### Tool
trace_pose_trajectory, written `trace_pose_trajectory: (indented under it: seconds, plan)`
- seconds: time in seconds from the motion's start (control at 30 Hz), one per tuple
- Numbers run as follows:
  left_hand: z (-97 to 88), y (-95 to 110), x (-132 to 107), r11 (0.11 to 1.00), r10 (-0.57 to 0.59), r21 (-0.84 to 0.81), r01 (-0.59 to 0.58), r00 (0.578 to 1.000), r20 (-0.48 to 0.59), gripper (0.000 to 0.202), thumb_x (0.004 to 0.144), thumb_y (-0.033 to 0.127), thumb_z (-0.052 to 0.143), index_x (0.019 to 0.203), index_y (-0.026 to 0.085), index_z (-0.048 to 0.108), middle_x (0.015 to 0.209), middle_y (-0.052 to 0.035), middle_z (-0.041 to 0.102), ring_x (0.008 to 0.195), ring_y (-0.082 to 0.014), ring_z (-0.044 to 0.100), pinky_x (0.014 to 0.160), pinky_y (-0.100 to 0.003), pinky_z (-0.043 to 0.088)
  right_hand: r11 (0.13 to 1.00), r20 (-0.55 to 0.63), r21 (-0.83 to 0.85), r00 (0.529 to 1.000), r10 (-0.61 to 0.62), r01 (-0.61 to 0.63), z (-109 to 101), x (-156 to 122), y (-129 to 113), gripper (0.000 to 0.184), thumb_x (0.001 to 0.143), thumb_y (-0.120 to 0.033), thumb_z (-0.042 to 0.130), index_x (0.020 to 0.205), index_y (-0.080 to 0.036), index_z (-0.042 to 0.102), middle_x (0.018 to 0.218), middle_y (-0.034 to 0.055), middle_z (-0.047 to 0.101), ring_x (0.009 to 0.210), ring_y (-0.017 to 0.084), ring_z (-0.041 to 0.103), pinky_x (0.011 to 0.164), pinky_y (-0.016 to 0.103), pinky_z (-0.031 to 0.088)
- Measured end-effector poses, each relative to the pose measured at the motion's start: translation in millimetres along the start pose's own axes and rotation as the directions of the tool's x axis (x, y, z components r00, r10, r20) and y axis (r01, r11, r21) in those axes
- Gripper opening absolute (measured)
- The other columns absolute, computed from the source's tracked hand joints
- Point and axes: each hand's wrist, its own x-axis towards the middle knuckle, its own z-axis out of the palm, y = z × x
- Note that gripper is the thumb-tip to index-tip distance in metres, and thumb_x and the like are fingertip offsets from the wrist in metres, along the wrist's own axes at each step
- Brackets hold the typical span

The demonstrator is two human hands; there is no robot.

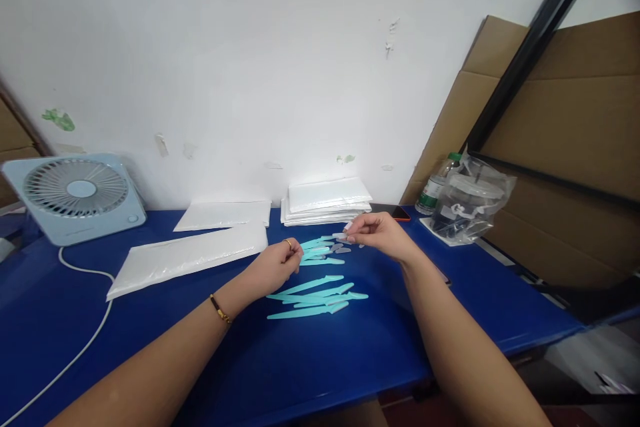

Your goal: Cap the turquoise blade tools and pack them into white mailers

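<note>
Several slim teal plastic blades (320, 295) lie in a loose row on the blue table (310, 367), with a second bunch (320, 250) just behind them. My left hand (277, 265) is curled shut around the handles of that rear bunch. My right hand (376, 230) hovers a little to the right, its fingertips pinching a small clear cap (341, 236). A few more clear caps (340, 248) lie on the table between the hands.
White padded envelopes (187, 255) lie at the left and a stack of them (327, 201) at the back. A pale blue fan (75, 197) with a white cable (95, 330) stands far left. A phone (397, 212), a bottle (437, 188), a bagged item (470, 203) and cardboard (565, 160) are right.
</note>
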Motion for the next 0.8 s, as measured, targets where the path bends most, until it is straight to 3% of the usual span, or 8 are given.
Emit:
trace_pose_trajectory:
  seconds: [0.57, 0.7, 0.8]
  plan:
    - [0.9, -3, 4, 0.999, 0.035, 0.036, -0.035, 0.999, 0.004, 0.023, 0.085, 0.039, 0.036, 0.082, 0.021, 0.050, 0.071, 0.0017, 0.060, 0.059, -0.0126, 0.051, 0.055, -0.024, 0.039, 0.996, 0.156, -0.023, 0.984, -0.081, 0.086, 34, 2, 12, 0.015, 0.063, -0.024, 0.074, 0.073, -0.014, 0.068, 0.080, 0.0043, 0.067, 0.073, 0.016, 0.066, 0.069, 0.029, 0.054]
    - [1.0, -12, 9, 0.985, 0.051, 0.168, -0.041, 0.997, -0.059, 0.025, 0.086, 0.038, 0.036, 0.087, 0.020, 0.053, 0.076, -0.0009, 0.062, 0.068, -0.0155, 0.055, 0.062, -0.027, 0.041, 0.960, 0.086, -0.256, 0.991, -0.099, 0.117, 25, 3, 12, 0.014, 0.068, -0.025, 0.069, 0.079, -0.016, 0.069, 0.082, 0.0047, 0.067, 0.074, 0.016, 0.064, 0.068, 0.027, 0.051]
    - [1.2, -15, 10, 0.948, 0.122, 0.309, -0.075, 0.983, -0.136, 0.026, 0.083, 0.037, 0.042, 0.096, 0.020, 0.057, 0.091, -0.0052, 0.062, 0.085, -0.0198, 0.057, 0.074, -0.031, 0.043, 0.801, 0.031, -0.592, 0.996, -0.086, 0.088, 10, 4, 15, 0.011, 0.071, -0.021, 0.064, 0.080, -0.017, 0.070, 0.077, 0.0035, 0.068, 0.068, 0.014, 0.061, 0.063, 0.025, 0.046]
